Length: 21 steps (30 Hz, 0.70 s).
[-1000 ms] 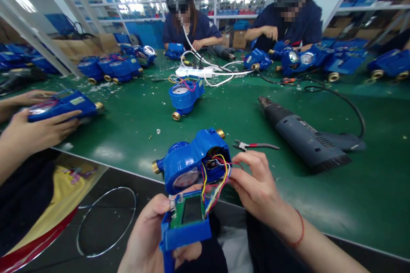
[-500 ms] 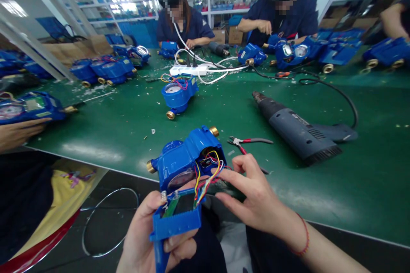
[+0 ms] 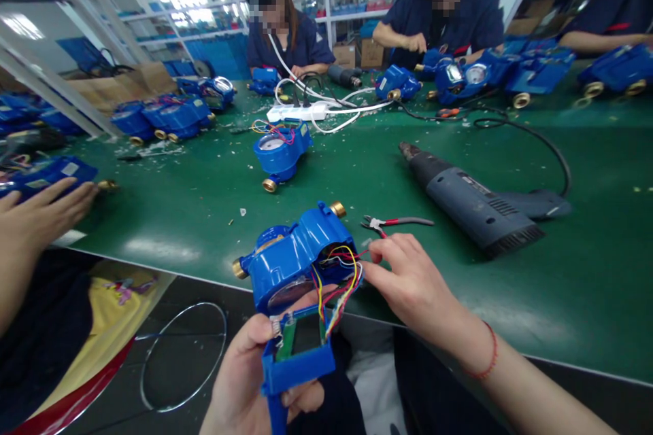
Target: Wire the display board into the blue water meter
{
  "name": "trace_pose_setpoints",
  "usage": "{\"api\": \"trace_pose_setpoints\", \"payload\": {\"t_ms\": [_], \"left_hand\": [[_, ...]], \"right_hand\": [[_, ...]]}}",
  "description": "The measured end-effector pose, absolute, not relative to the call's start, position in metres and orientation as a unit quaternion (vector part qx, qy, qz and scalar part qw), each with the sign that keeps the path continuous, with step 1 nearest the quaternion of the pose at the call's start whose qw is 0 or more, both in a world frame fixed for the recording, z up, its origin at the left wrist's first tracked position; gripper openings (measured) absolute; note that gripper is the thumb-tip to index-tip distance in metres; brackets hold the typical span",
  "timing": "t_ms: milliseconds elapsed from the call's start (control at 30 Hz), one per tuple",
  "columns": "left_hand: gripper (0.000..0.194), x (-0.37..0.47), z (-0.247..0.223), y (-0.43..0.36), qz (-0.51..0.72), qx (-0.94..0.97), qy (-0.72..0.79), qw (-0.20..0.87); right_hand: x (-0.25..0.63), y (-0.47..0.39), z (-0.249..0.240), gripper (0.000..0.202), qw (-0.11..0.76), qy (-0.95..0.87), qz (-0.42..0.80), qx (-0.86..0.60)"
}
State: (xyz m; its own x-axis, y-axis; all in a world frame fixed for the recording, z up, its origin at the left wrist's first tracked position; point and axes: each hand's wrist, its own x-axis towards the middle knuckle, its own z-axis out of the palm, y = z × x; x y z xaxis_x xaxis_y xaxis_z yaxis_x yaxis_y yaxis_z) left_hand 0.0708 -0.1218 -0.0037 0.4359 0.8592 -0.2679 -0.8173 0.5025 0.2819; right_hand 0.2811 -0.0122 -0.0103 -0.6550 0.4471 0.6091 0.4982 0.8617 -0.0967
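My left hand [image 3: 245,380] grips a blue plastic housing [image 3: 298,370] with a green circuit board and a dark panel inside. Red, yellow and white wires [image 3: 352,285] run from it into the open end of a blue water meter [image 3: 286,258] with brass pipe ends, which lies at the table's front edge. Beside that opening, the thumb and forefinger of my right hand [image 3: 413,285] are pinched on a thin red wire [image 3: 364,253]. The fingertips partly hide the wire's end.
Cutting pliers [image 3: 403,221] lie just beyond my right hand, with a grey heat gun [image 3: 474,200] farther right. Another water meter [image 3: 280,156] stands ahead, before a white power strip [image 3: 298,112]. A co-worker's hand [image 3: 45,214] rests on a meter at left; other people work across the table.
My right hand has lifted slightly and closed its fingers on the red wire. The housing in my left hand has shifted a little right and down. The co-worker's hand at left now lies over their meter.
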Motion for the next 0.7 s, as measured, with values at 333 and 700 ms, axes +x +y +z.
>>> {"api": "trace_pose_setpoints", "payload": {"t_ms": [333,700], "left_hand": [[0.028,0.069,-0.015,-0.131,0.514,0.092,0.25,0.816],[0.036,0.061,-0.019,-0.135,0.525,0.113,0.247,0.807]], "right_hand": [[0.287,-0.036,-0.028,0.031,0.439,-0.782,0.326,-0.3],[0.281,-0.042,-0.03,0.009,0.44,-0.702,0.405,-0.387]]}}
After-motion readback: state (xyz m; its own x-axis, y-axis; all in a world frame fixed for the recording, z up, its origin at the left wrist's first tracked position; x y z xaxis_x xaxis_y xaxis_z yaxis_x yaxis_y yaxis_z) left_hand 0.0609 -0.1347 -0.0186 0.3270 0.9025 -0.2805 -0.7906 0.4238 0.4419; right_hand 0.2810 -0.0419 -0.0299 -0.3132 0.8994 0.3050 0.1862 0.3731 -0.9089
